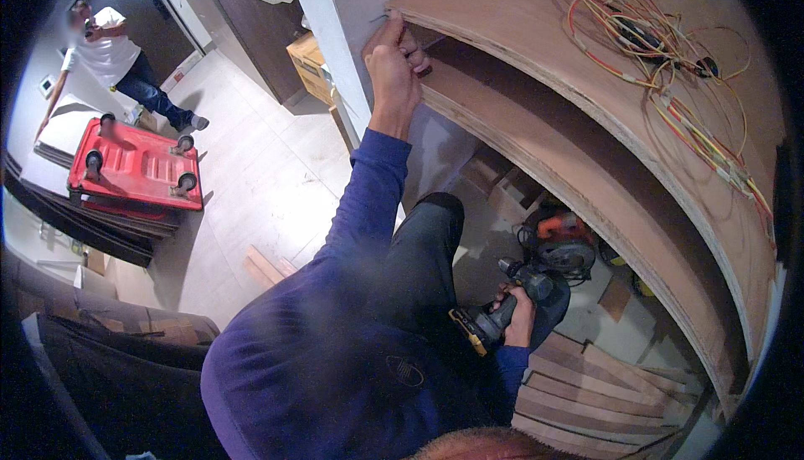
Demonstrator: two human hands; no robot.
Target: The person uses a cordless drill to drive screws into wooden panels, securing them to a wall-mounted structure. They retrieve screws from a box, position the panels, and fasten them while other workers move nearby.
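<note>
My left hand [395, 70] is raised at the left end of a curved plywood shelf unit [494, 37]. Its index finger reaches up to the top panel's corner while the other fingers curl in at the gap below. A thin dark piece, possibly a screw, shows by the fingertip; whatever the fingers grip is hidden. Low down by my knee, my right hand [518, 317] is wrapped around the handle of a black cordless drill [492, 323] with a yellow-edged battery. The drill's chuck points up and away from me.
Tangled wires [645, 41] lie on the top panel. Below the shelves are an orange circular saw [565, 242] and several wood strips [586, 393]. A red wheeled dolly [138, 167] lies upturned on stacked boards at left. Another person [126, 58] stands beyond it.
</note>
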